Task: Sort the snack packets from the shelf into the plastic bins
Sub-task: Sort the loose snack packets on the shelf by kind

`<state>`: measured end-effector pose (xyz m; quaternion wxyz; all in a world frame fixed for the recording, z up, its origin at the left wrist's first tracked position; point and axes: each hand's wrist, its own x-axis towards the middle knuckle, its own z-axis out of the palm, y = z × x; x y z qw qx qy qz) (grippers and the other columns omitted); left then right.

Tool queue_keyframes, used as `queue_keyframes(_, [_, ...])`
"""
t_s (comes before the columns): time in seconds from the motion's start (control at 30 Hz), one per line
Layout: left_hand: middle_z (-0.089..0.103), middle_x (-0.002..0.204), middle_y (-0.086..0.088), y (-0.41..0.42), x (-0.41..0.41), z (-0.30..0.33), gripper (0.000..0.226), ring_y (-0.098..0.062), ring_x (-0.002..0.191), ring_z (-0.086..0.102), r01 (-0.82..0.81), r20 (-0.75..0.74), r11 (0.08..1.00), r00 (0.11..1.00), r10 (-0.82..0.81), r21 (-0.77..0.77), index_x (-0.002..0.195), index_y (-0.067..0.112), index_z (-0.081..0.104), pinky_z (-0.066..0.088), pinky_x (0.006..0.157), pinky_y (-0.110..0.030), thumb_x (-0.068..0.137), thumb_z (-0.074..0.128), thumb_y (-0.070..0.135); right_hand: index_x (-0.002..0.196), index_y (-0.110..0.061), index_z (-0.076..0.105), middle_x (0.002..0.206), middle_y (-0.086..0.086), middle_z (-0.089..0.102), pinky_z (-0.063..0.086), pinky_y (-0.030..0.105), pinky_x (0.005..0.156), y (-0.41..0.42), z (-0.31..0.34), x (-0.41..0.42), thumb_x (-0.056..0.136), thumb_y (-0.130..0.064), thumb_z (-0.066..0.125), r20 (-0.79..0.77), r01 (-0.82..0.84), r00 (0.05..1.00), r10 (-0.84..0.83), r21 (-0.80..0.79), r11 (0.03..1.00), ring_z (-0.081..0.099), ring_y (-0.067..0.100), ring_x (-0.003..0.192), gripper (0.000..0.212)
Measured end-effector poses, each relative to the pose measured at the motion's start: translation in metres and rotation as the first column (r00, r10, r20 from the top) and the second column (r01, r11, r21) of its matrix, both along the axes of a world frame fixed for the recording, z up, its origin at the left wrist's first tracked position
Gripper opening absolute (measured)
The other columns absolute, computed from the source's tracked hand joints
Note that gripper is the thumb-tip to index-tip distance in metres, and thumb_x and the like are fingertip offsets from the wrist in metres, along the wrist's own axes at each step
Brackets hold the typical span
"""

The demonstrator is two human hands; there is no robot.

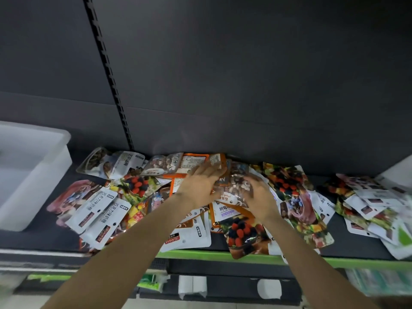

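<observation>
Up on the dark shelf (pixel 347 246) snack packets (pixel 100 210) lie heaped — the white plastic bin (pixel 33 175) at far left looks empty. Both hands meet mid-pile: left hand (pixel 200 186) flat, fingers straight, right hand (pixel 259 195) curled around a clear packet (pixel 236 186).

Two forearms are in view, each terminating in a hand: left hand (pixel 199 187), right hand (pixel 260 195). Both forearms are bare along their whole visible length; no sleeve or cuff shows on either. Both wrists are bare, as are both hands. The fingers of each hand are motion-blurred, so nail and knuckle detail cannot be resolved. The arms are slender and taper toward the wrists.
</observation>
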<state>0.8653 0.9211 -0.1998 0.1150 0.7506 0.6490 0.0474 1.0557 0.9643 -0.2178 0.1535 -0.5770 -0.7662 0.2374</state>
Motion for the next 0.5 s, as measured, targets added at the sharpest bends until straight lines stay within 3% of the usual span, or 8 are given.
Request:
queue_keyframes(0.13, [-0.003, 0.159, 0.008, 0.005, -0.003, -0.022, 0.071, -0.02, 0.146, -0.008, 0.036, -0.186, 0.994, 0.981, -0.055, -0.105, 0.15, 0.033, -0.002, 0.003, 0.117, -0.047, 0.096, 0.041, 0.049, 0.149, -0.019, 0.025, 0.155, 0.003, 0.022, 0.026, 0.039, 0.115, -0.003, -0.011, 0.026, 0.094, -0.03, 0.055, 0.092, -0.084, 0.991, 0.094, -0.107, 0.991, 0.021, 0.019, 0.143, 0.064])
queue_keyframes(0.27, [0.0, 0.159, 0.008, -0.007, -0.03, -0.026, 0.072, -0.023, 0.146, -0.007, -0.067, -0.264, 0.99, 0.964, 0.031, -0.126, 0.149, 0.036, 0.0, 0.008, 0.116, -0.053, 0.092, 0.033, 0.062, 0.151, -0.019, 0.015, 0.156, 0.003, 0.023, 0.026, 0.043, 0.115, -0.006, -0.022, 0.021, 0.092, -0.047, 0.052, 0.166, -0.077, 0.981, 0.102, -0.151, 0.985, 0.024, 0.021, 0.143, 0.075])
queue_keyframes(0.4, [0.013, 0.158, 0.005, -0.02, -0.04, -0.016, 0.075, -0.026, 0.146, 0.005, -0.227, -0.208, 0.955, 0.96, 0.187, -0.189, 0.148, 0.036, 0.018, 0.008, 0.115, -0.054, 0.085, 0.026, 0.075, 0.151, -0.02, 0.016, 0.156, 0.0, 0.025, 0.013, 0.045, 0.119, -0.01, -0.023, 0.008, 0.092, -0.056, 0.042, 0.335, -0.096, 0.936, 0.107, -0.049, 0.994, 0.021, 0.018, 0.144, 0.073])
queue_keyframes(0.5, [0.025, 0.155, 0.0, -0.014, -0.01, -0.006, 0.067, -0.025, 0.145, 0.015, -0.156, -0.116, 0.987, 0.982, 0.152, -0.024, 0.145, 0.035, 0.025, 0.013, 0.116, -0.054, 0.088, 0.024, 0.069, 0.151, -0.024, 0.016, 0.156, -0.002, 0.025, 0.013, 0.046, 0.119, -0.012, -0.02, 0.004, 0.096, -0.052, 0.035, 0.264, -0.14, 0.951, 0.163, -0.104, 0.985, 0.019, 0.018, 0.145, 0.064])
